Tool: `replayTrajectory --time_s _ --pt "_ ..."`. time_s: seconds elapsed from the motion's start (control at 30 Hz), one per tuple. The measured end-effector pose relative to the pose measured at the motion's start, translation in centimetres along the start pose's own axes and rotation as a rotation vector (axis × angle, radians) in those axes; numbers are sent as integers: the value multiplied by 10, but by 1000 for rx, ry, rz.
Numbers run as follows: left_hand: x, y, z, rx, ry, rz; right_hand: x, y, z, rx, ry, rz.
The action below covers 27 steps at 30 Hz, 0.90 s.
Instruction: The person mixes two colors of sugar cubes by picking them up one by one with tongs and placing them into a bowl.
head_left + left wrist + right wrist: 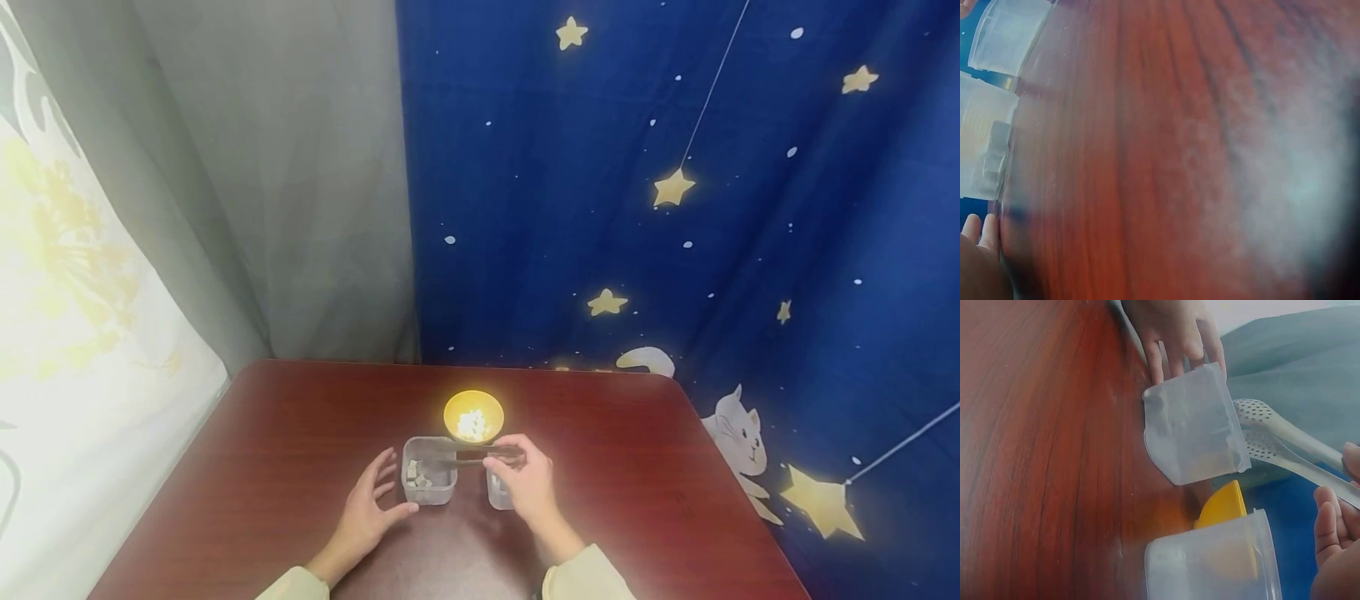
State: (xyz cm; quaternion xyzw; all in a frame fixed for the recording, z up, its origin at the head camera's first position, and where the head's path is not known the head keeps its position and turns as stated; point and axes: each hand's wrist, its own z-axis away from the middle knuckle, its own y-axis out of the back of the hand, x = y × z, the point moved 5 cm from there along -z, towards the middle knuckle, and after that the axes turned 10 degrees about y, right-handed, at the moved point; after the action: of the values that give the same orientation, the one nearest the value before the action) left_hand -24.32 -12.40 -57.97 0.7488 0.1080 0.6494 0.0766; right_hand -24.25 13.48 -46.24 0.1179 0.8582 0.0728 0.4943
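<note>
My right hand (pixel 528 479) grips metal tongs (pixel 1254 411) with perforated heads. In the head view the tongs reach left across the top of the left clear plastic container (pixel 431 497), and their two arms stand apart. Several small pale-grey cubes (pixel 417 477) lie in that container. Beside its left wall is my left hand (pixel 367 507), fingers spread and thumb near the front corner. A second clear plastic container (pixel 498 497) stands under my right hand, which partly hides it.
Just behind the containers stands a yellow bowl (pixel 457 407) with bright whitish pieces in it. All stand on a dark red wooden table (pixel 315 433). A grey curtain (pixel 300 208) and a blue star-patterned curtain (pixel 525 208) hang behind its far edge.
</note>
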Motion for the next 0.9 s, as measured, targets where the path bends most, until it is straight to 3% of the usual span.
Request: replayTrajectory --time_s 0.13,0.37,0.47,0.67,0.9 --pt "1 -3 -2 -11 20 -4 6 -7 0 -14 6 27" --pt "2 -5 -7 -29 59 -14 42 -20 5 -44 -49 87" --pt "3 -6 -11 -44 67 -16 44 -24 7 -58 -40 94" --pt "2 -9 -15 -49 47 -13 47 -33 9 -78 -14 1" --pt "1 -14 -19 -49 34 -18 50 -38 8 -97 11 18"
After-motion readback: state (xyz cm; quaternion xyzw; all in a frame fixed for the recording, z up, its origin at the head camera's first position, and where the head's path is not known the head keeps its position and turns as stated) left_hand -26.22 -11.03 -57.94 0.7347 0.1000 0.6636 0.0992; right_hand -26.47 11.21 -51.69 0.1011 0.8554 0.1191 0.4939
